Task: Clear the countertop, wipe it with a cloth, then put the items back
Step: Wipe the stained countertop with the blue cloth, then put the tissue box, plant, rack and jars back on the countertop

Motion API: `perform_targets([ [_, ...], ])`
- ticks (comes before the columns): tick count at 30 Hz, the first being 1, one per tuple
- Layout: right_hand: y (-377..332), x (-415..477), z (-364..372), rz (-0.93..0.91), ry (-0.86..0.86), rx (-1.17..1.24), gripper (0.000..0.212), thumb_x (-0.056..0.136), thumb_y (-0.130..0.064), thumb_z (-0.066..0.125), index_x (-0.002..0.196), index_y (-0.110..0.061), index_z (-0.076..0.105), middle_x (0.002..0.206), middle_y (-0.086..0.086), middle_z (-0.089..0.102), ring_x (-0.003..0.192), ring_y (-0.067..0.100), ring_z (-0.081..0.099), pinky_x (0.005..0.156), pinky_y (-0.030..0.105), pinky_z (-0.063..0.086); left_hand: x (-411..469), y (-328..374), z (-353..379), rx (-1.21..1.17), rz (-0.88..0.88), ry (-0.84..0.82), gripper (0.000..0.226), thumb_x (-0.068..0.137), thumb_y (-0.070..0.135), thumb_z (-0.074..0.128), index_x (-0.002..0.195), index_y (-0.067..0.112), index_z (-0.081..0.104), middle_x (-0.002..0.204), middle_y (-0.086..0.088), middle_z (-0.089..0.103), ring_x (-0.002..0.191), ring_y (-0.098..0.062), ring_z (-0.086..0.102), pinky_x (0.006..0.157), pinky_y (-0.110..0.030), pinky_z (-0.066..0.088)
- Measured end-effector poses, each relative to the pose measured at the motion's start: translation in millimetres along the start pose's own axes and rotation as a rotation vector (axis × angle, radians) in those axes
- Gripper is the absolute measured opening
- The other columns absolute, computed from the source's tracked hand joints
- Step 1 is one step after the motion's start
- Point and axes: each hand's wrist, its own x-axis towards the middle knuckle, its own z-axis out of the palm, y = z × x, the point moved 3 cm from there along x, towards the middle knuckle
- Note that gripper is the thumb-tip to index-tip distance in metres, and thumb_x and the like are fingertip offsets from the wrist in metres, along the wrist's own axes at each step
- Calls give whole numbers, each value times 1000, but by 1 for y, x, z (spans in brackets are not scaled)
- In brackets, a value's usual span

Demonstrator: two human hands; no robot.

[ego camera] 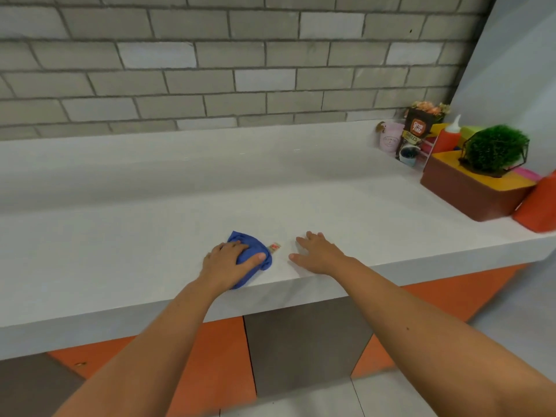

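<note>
A blue cloth (255,245) is seen on the white desk (180,221), close to the front edge, with one end hanging a little over that edge. The cloth is bunched into a lump. It is held by the left hand (231,260): the fingers are curled over its top and the thumb is laid around its near side, so the lump is pressed down on the desk. A small white and red label (275,247) sticks out from the cloth on its right side.

Just to the right of the cloth, the right hand (319,254) is laid flat on the desk. Its fingers are straight and spread, and nothing is held in it. The two hands are near each other but apart.

Far to the right of the cloth and behind it, a group of things is gathered at the end of the desk. A brown box (472,191) with a yellow top is placed there, and a round green plant (496,149) stands on it. Behind the box a red bottle (449,136) with a white tip is seen. Further back a pink cup (389,139), a dark packet (418,127) and some orange flowers (430,107) are found; the print on the packet is too blurred to be read. An orange thing (538,206), perhaps a bag, is cut off by the right border.

Behind the cloth, a grey brick wall (210,55) is seen.
</note>
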Motion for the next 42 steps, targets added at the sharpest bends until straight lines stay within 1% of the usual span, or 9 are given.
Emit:
perform_targets([
  [4, 23, -6, -25, 53, 82, 80, 51, 96, -42, 43, 141, -19, 40, 145, 3, 41, 132, 23, 40, 104, 34, 36, 15, 28, -21, -71, -4, 201, 54, 90, 58, 39, 129, 23, 52, 134, -6, 44, 123, -26, 41, 103, -39, 33],
  [9, 76, -16, -78, 169, 321, 128, 38, 95, -33, 47, 128, -17, 55, 124, 2, 60, 115, 21, 55, 86, 31, 45, 51, 104, -18, -156, 202, 176, 39, 93, 40, 49, 126, 19, 53, 128, -2, 48, 119, -21, 47, 101, -37, 37],
  [20, 234, -30, -175, 383, 829, 171, 23, 88, -17, 51, 97, -12, 71, 99, 9, 68, 96, 30, 59, 63, 31, 44, 139, 284, 42, -305, 379, 28, 29, 91, 29, 55, 118, 19, 57, 111, 2, 56, 91, -15, 56, 80, -27, 45],
  [23, 275, -34, -189, 405, 986, 187, 29, 88, -18, 56, 114, -11, 64, 111, 11, 59, 108, 31, 47, 78, 38, 44, 161, 333, 59, -369, 413, -2, 31, 91, 31, 55, 120, 20, 56, 110, 0, 58, 89, -14, 55, 81, -28, 46],
  [26, 315, -33, -201, 435, 1078, 246, 60, 83, -24, 65, 137, -12, 44, 132, 15, 42, 122, 33, 37, 100, 39, 35, 180, 377, 73, -464, 420, -37, 39, 92, 38, 53, 128, 23, 49, 106, 1, 57, 95, -14, 54, 84, -28, 45],
  [29, 352, -23, -206, 475, 1034, 321, 91, 79, -37, 71, 149, -13, 17, 150, 18, 20, 140, 33, 19, 112, 44, 25, 200, 414, 86, -528, 439, -76, 42, 94, 40, 47, 132, 21, 47, 113, -2, 56, 103, -14, 52, 86, -24, 38],
  [35, 402, 3, -206, 447, 948, 519, 120, 69, -49, 75, 150, -12, -5, 158, 13, -1, 146, 25, -1, 117, 42, 14, 244, 463, 110, -671, 436, -120, 48, 96, 40, 42, 138, 16, 41, 136, -7, 44, 126, -19, 43, 102, -29, 35],
  [39, 424, 15, -204, 426, 960, 634, 122, 68, -48, 77, 150, -10, -5, 158, 11, 0, 146, 24, 2, 117, 44, 18, 268, 481, 126, -724, 392, -180, 60, 96, 46, 40, 147, 19, 24, 154, -3, 25, 142, -19, 22, 116, -42, 23],
  [42, 434, 20, -204, 380, 977, 695, 123, 65, -47, 79, 150, -11, -3, 158, 10, 5, 146, 24, 8, 115, 46, 24, 277, 489, 134, -744, 365, -226, 64, 95, 49, 38, 149, 21, 17, 156, -1, 20, 144, -19, 15, 118, -42, 18],
])
